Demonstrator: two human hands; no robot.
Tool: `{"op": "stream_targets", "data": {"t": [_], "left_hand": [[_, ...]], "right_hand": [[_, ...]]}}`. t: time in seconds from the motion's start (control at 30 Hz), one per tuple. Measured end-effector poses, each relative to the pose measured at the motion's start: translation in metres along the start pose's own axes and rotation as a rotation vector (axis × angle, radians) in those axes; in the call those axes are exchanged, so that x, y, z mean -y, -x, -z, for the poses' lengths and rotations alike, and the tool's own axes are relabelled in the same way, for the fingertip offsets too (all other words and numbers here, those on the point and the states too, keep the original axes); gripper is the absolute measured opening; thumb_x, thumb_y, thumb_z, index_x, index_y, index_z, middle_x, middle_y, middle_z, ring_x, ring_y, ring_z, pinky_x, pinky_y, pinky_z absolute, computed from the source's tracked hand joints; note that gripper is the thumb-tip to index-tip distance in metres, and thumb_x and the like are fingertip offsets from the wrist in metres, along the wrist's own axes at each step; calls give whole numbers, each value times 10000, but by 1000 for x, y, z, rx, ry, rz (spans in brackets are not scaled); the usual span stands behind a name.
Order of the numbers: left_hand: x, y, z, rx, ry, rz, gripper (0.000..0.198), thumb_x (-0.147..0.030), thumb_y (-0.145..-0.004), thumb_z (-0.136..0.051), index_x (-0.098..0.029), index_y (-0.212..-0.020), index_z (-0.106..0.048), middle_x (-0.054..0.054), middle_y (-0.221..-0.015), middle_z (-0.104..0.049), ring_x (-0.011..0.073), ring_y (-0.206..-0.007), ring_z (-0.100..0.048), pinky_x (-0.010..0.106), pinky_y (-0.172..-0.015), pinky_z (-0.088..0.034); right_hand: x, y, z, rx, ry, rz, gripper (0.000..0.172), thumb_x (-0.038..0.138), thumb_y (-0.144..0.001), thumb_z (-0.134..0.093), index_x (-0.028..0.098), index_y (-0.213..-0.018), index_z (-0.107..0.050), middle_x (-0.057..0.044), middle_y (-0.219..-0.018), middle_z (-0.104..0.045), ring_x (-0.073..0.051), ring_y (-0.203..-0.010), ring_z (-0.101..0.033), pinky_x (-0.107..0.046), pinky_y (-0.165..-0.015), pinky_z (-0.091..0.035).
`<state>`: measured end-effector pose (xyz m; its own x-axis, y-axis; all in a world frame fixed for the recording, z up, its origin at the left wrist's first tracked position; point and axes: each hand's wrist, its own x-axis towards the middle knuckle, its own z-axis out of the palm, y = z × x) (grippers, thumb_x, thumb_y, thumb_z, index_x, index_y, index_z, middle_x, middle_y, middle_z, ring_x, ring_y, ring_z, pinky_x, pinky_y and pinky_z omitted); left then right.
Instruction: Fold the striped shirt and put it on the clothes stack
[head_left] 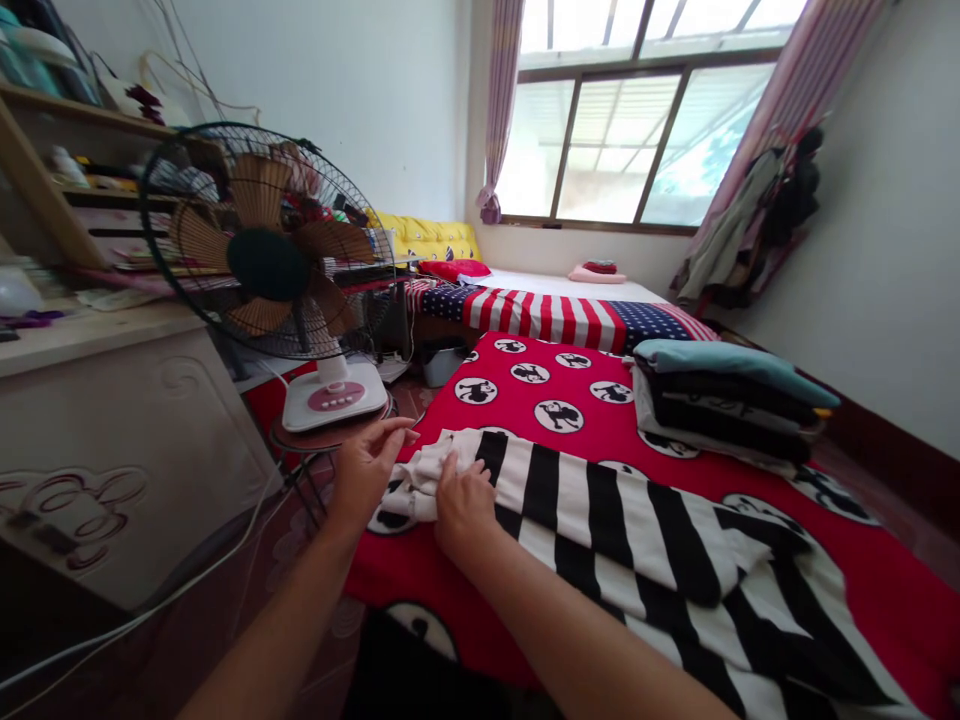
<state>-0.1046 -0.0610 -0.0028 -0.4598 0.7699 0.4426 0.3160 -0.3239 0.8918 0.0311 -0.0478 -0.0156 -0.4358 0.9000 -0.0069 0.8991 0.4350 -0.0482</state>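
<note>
A black-and-white striped garment [637, 530] lies spread over the red cartoon-print bed cover [570, 395]. Its left end is bunched into a cream fold at the bed's near-left edge. My left hand [369, 468] rests on that bunched end with fingers stretched out along it. My right hand [463, 500] pinches the cloth just beside it, fingers curled into the fabric. Both forearms reach in from the bottom of the view.
A stack of folded clothes [731, 395] sits on the bed at the right. A table fan [270, 250] stands on a small stool left of the bed, beside a cream cabinet [112, 440]. Cables trail across the floor. A star-and-stripe blanket [562, 312] lies beyond.
</note>
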Motion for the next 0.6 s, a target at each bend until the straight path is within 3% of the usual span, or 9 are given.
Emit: {"op": "stream_targets", "data": {"t": [0.13, 0.27, 0.37, 0.43, 0.53, 0.6], "left_hand": [[4, 12, -9, -68, 53, 73, 334, -408, -774, -634, -152, -982, -686, 48, -812, -722, 180, -743, -676, 280, -705, -544], [13, 26, -19, -183, 103, 90, 327, -406, -779, -634, -181, -1013, -670, 35, -885, -707, 169, -732, -661, 299, -710, -553], [20, 33, -28, -323, 175, 81, 370, -376, -792, -626, -244, -1137, -605, 37, -1100, -673, 199, -857, -663, 398, -821, -558], [19, 35, -37, -351, 242, 104, 404, -357, -793, -629, -288, -1186, -567, 30, -1203, -633, 228, -969, -649, 482, -923, -518], [6, 36, -60, -187, 302, 102, 431, -365, -817, -616, -297, -1234, -533, 49, -1280, -586, 257, -1101, -605, 521, -1019, -442], [-9, 40, -80, -22, 300, 48, 459, -386, -838, -598, -278, -1274, -504, 74, -1319, -556, 267, -1151, -578, 496, -1025, -439]], "right_hand": [[-19, -6, 10, -42, -85, 88, 491, 83, -778, -510, 26, -1265, -529, -262, -1106, -653, -324, -1025, -640, -388, -748, -509], [-54, -10, 14, -195, -320, -25, 262, 248, -810, -507, 167, -1012, -653, -117, -905, -718, -271, -858, -673, -337, -716, -487], [-78, -11, 19, -327, -664, -129, 232, 302, -824, -481, 205, -892, -680, -46, -856, -721, -216, -826, -655, -282, -700, -460], [-92, -7, 25, -483, -1020, -166, 228, 299, -810, -488, 192, -871, -680, -14, -825, -713, -183, -801, -638, -260, -694, -461], [-114, 15, 40, -765, -1557, -216, 294, 339, -768, -557, 143, -956, -670, -24, -848, -709, -193, -807, -640, -288, -707, -502], [-133, 43, 48, -998, -1744, -288, 400, 338, -735, -608, 129, -1074, -643, -42, -925, -710, -207, -869, -651, -318, -766, -527]]}}
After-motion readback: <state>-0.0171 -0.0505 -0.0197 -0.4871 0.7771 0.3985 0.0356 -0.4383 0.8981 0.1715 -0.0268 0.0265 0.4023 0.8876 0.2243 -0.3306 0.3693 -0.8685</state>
